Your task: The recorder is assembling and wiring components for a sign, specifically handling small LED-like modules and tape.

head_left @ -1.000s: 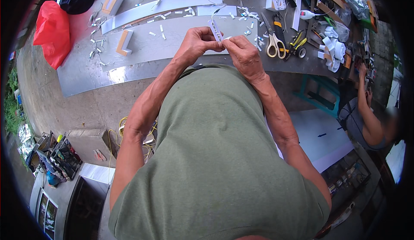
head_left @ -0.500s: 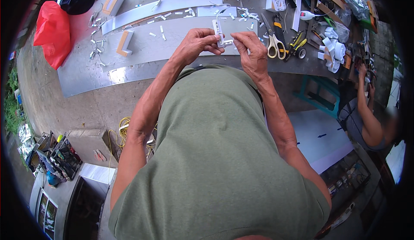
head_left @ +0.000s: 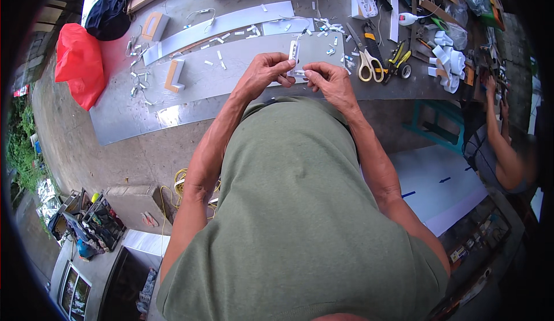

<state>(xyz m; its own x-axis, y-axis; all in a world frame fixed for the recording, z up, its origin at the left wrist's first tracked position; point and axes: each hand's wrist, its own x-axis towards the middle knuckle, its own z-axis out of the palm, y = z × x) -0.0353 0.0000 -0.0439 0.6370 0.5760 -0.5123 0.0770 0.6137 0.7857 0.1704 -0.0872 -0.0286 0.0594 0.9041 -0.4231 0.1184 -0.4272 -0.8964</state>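
Over the near edge of the bench, my left hand (head_left: pixel 266 74) grips a white L-shaped letter shell (head_left: pixel 293 51) by its side, thumb and fingers closed around it. Small light modules show inside the shell, and a thin wire rises from its top. My right hand (head_left: pixel 333 83) is closed in a pinch against the end of the shell's short leg. Whatever lies between those fingertips is too small to make out. Beneath both hands lies a grey metal sheet (head_left: pixel 231 61), with small white light modules (head_left: pixel 329 26) scattered past its far edge.
To the right lie scissors (head_left: pixel 367 64), yellow-handled pliers (head_left: pixel 397 55), a tape roll (head_left: pixel 405 71) and curled white strips (head_left: pixel 449 61). Wood-coloured letter pieces (head_left: pixel 173 75) and a red bag (head_left: pixel 79 64) are at the left. Another person (head_left: pixel 499 142) works at the far right.
My right hand has come left, from apart to touching the shell's short leg. The shell stands more upright in my left hand. The whole view has shifted slightly.
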